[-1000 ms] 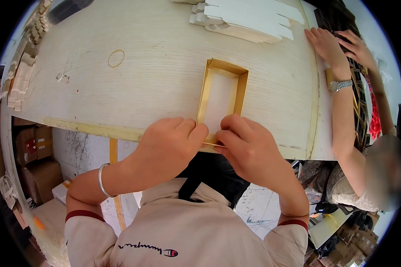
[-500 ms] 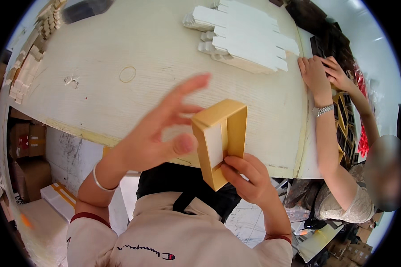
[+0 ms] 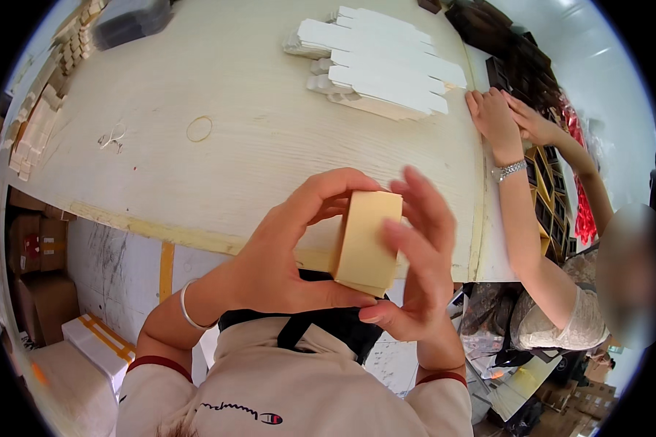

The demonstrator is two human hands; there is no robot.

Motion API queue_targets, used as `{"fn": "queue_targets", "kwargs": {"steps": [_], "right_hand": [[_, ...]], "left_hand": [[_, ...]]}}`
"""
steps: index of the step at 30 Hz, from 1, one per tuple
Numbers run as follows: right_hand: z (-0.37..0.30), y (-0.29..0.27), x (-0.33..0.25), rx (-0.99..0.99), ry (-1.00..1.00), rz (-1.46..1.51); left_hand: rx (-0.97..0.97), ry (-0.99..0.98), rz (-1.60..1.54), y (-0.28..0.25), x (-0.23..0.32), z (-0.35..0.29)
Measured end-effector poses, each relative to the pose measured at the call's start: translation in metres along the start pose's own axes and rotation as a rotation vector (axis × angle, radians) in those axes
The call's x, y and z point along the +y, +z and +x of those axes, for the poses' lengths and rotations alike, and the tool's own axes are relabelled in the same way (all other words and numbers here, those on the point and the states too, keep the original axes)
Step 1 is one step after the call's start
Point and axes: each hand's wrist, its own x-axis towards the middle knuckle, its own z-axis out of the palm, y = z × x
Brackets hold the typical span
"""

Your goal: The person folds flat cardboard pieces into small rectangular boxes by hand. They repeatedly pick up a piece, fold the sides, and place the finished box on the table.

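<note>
A gold cardboard box (image 3: 368, 237) is upheld over the table's front edge, one pale gold face turned up. My left hand (image 3: 284, 247) grips it from the left, fingers over the far end and thumb along the near end. At the box's right side my right hand (image 3: 423, 255) has its fingers spread and partly smeared by motion. One of its fingertips overlaps the box face; I cannot tell whether it presses on it. The inside of the box is hidden from this angle.
Flat white carton blanks (image 3: 386, 62) lie stacked at the far middle. A rubber band (image 3: 199, 129) and a bit of string (image 3: 112, 137) rest on the left. Cream pieces line the left edge. On the right, a co-worker's hands (image 3: 499, 120) work beside black-and-gold boxes (image 3: 550, 193).
The box has turned, so its open, hollow side no longer shows. My left hand has closed on it from the left, while my right hand has loosened and spread its fingers.
</note>
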Motion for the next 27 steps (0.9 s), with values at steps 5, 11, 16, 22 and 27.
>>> {"fn": "queue_targets", "kwargs": {"steps": [5,11,16,22,27], "right_hand": [[-0.007,0.009,0.004,0.031,-0.020,0.193],[-0.010,0.007,-0.004,0.079,0.130,0.127],[-0.009,-0.009,-0.017,0.129,0.082,-0.159],[-0.004,-0.009,-0.027,0.067,-0.064,-0.589],[-0.024,-0.039,-0.002,0.075,0.328,-0.295]], "left_hand": [[-0.019,0.062,0.034,0.005,-0.003,-0.006],[0.095,-0.186,-0.542,0.008,-0.011,-0.011],[-0.119,-0.320,-0.813,0.010,-0.004,-0.004],[-0.062,-0.541,-0.487,0.041,0.001,-0.012],[-0.032,-0.612,-0.358,0.039,-0.013,-0.013]]}}
